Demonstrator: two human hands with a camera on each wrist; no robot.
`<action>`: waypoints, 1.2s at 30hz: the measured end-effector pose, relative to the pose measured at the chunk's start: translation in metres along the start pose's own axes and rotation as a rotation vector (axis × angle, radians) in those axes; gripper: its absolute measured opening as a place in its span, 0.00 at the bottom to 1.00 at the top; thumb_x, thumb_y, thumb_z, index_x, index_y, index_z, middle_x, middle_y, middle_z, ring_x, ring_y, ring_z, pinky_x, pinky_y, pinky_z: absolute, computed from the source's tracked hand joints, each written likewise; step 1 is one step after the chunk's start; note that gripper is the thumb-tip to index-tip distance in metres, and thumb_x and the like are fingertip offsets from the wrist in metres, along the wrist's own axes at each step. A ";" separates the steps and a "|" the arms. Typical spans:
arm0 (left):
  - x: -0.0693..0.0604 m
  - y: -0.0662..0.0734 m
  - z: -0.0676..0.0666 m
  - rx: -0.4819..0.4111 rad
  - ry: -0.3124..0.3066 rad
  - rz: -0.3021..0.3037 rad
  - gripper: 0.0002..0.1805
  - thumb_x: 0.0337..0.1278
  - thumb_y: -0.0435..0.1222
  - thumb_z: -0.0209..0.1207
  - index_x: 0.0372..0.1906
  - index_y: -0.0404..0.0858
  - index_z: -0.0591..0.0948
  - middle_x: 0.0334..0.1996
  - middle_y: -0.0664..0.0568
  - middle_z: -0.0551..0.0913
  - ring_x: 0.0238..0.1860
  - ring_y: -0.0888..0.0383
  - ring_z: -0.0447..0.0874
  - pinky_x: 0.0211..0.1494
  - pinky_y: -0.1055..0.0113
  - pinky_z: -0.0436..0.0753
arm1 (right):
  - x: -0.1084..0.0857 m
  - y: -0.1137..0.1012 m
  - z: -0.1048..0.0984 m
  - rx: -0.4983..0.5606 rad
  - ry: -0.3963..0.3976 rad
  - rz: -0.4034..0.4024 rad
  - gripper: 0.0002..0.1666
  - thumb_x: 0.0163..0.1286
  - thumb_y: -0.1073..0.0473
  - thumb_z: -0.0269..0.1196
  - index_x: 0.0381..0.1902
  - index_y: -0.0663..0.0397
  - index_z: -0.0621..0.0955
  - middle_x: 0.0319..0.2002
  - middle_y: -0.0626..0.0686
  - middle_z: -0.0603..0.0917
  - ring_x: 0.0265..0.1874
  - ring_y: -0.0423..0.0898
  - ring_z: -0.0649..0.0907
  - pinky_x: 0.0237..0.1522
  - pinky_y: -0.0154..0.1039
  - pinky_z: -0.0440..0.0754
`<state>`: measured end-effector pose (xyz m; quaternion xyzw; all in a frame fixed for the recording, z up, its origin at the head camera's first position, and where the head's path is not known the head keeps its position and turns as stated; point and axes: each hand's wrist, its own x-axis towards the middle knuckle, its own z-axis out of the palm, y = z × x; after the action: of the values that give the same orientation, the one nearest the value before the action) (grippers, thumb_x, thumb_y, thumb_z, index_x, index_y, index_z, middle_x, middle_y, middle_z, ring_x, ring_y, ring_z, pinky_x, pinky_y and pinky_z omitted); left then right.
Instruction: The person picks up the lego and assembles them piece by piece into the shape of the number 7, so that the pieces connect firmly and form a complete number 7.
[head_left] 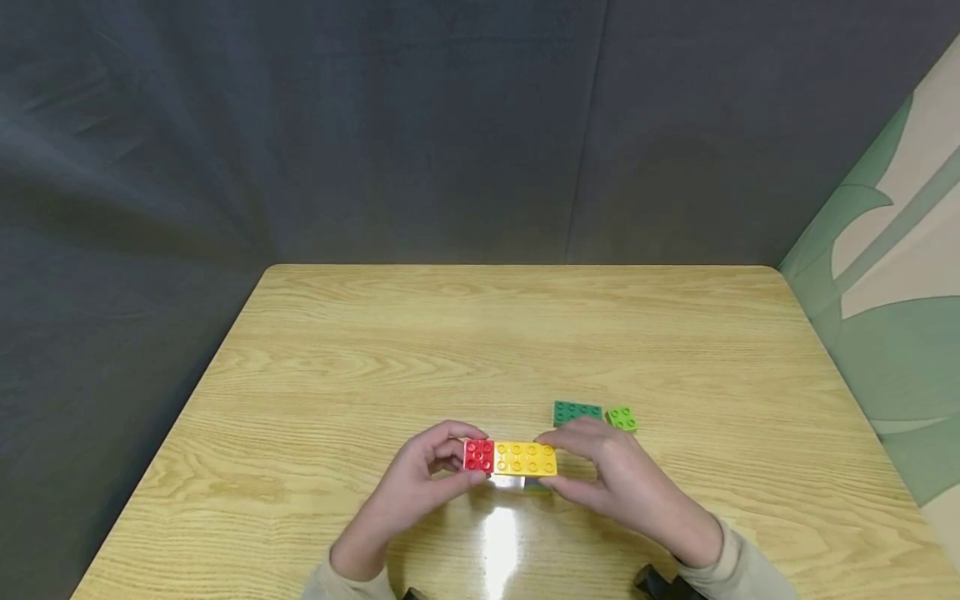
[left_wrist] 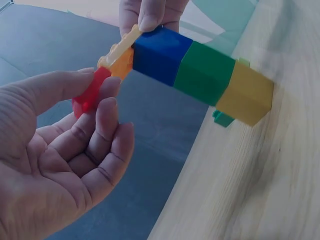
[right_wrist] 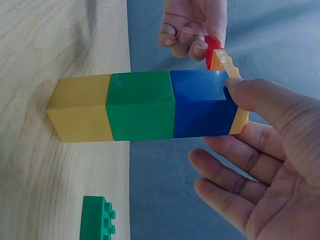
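A tower of a yellow block (right_wrist: 82, 107), a green block (right_wrist: 141, 106) and a blue block (right_wrist: 204, 105) stands on the table. Across its top lies a thin yellow studded brick (head_left: 525, 458), sticking out to the left. My right hand (head_left: 618, 467) pinches that yellow brick's right end, thumb by the blue block's upper edge. With thumb and fingers, my left hand (head_left: 416, 475) grips a small red studded brick (head_left: 478, 456) against the yellow one's left end. Whether red and yellow are joined I cannot tell. In the head view the tower is mostly hidden underneath.
Just beyond my right hand, a dark green studded brick (head_left: 576, 411) and a small light green brick (head_left: 622, 418) lie on the wooden table (head_left: 450, 342). A dark cloth (head_left: 420, 133) hangs behind the table; a leaf-patterned curtain (head_left: 900, 350) borders the right side.
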<state>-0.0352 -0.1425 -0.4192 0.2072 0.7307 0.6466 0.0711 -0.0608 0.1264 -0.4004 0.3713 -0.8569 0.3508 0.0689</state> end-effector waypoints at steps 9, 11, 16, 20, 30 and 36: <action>0.002 0.000 0.008 -0.149 0.005 -0.034 0.19 0.53 0.20 0.62 0.52 0.27 0.76 0.40 0.34 0.84 0.36 0.63 0.83 0.38 0.69 0.84 | 0.001 0.000 0.000 -0.008 0.004 -0.009 0.22 0.49 0.57 0.77 0.45 0.49 0.86 0.41 0.43 0.86 0.43 0.41 0.82 0.45 0.45 0.83; 0.002 -0.001 0.010 -0.159 0.010 -0.041 0.19 0.52 0.19 0.61 0.51 0.26 0.76 0.40 0.33 0.83 0.36 0.64 0.83 0.38 0.70 0.84 | 0.001 0.000 0.000 -0.008 0.009 -0.017 0.22 0.49 0.57 0.77 0.44 0.49 0.86 0.41 0.42 0.86 0.43 0.41 0.82 0.45 0.44 0.83; 0.003 -0.003 0.012 -0.173 0.025 -0.061 0.19 0.53 0.20 0.62 0.51 0.26 0.76 0.40 0.33 0.83 0.35 0.63 0.83 0.37 0.70 0.84 | 0.001 0.000 0.000 -0.002 0.009 -0.017 0.21 0.49 0.57 0.77 0.44 0.48 0.86 0.41 0.41 0.86 0.43 0.41 0.82 0.45 0.44 0.83; 0.003 -0.003 0.013 -0.180 0.038 -0.085 0.19 0.53 0.24 0.65 0.51 0.27 0.76 0.40 0.33 0.83 0.34 0.61 0.83 0.37 0.70 0.84 | 0.000 0.000 0.000 -0.007 0.009 -0.015 0.21 0.49 0.57 0.77 0.44 0.48 0.86 0.41 0.42 0.86 0.43 0.40 0.82 0.45 0.44 0.83; 0.003 -0.002 0.014 -0.189 0.045 -0.092 0.19 0.53 0.25 0.65 0.51 0.26 0.76 0.40 0.32 0.83 0.34 0.62 0.83 0.37 0.71 0.84 | 0.001 0.000 0.001 -0.012 0.009 -0.012 0.22 0.49 0.57 0.77 0.44 0.50 0.86 0.41 0.44 0.86 0.44 0.42 0.82 0.46 0.45 0.83; 0.003 -0.002 0.014 -0.197 0.040 -0.095 0.19 0.53 0.25 0.65 0.51 0.25 0.75 0.40 0.31 0.83 0.34 0.62 0.84 0.37 0.70 0.84 | 0.000 0.001 0.001 -0.009 0.012 -0.018 0.22 0.49 0.57 0.77 0.44 0.50 0.86 0.41 0.43 0.86 0.43 0.41 0.82 0.45 0.44 0.83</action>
<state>-0.0329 -0.1283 -0.4230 0.1515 0.6739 0.7151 0.1071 -0.0613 0.1261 -0.4017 0.3766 -0.8547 0.3484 0.0790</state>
